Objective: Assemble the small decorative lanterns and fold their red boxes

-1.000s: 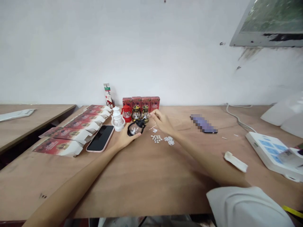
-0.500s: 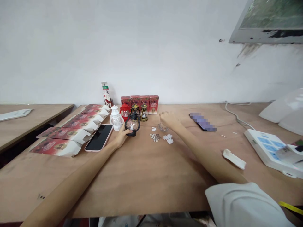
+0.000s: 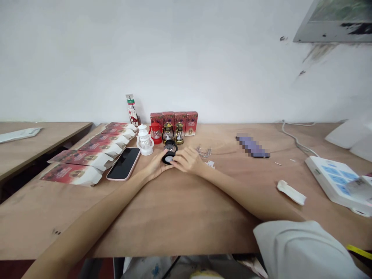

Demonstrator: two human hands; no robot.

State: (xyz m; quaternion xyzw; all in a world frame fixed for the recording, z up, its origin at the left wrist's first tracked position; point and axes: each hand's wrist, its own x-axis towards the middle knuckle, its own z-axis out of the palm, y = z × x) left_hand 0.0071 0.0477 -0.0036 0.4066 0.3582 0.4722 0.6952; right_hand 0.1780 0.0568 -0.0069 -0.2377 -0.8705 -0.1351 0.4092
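Observation:
A small black lantern [image 3: 170,147] is in my left hand [image 3: 156,166], which is closed round its side. The lantern is tipped so that its round base faces me. My right hand [image 3: 189,159] meets the base from the right with fingers bent together at its edge; anything in them is too small to make out. Just behind stand a white lantern [image 3: 144,142], a red lantern [image 3: 156,133] and two bronze-coloured lanterns [image 3: 179,135]. Thin metal wires [image 3: 204,152] lie beyond my right hand, and small white pieces [image 3: 210,164] show partly past the wrist.
Red boxes [image 3: 191,123] stand in a row near the wall. Flattened open red cartons [image 3: 76,157] line the left side, beside a phone [image 3: 124,164]. Rightward lie a purple phone [image 3: 252,146], a white strip [image 3: 291,192] and a white power strip [image 3: 334,182] with its cable.
My right hand has come left from the wires to the lantern. My left hand has tipped the lantern, turning its base toward me. The round metal pieces are now hidden behind my right hand.

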